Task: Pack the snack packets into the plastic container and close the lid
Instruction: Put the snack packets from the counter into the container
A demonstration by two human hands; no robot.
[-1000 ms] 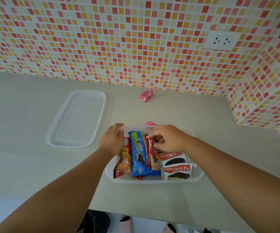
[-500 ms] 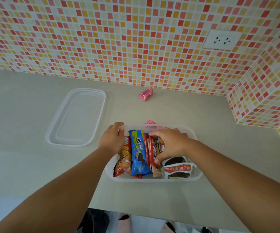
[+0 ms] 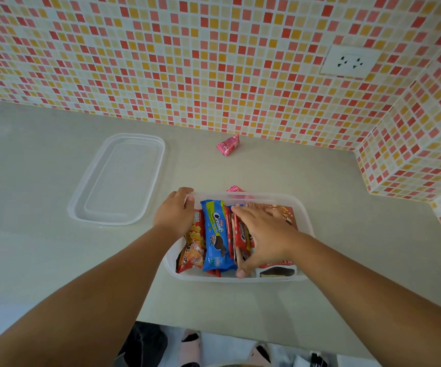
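Observation:
The clear plastic container sits on the counter with several snack packets in it. From left to right they are an orange packet, a blue Cream-O packet, red packets, a brown packet and a Choco Pie. My left hand grips the container's far-left corner. My right hand lies along the red packets, fingertips at their far end and thumb at their near end. One pink packet lies by the wall. Another pink packet peeks out just behind the container.
The clear lid lies flat on the counter, left of the container. The tiled wall runs along the back and turns forward in a corner at the right. The counter's front edge is close below the container.
My right hand has slid toward me along the red packets and now covers the upper Choco Pie. The brown packet at the far right has come into sight. My left hand has stayed put.

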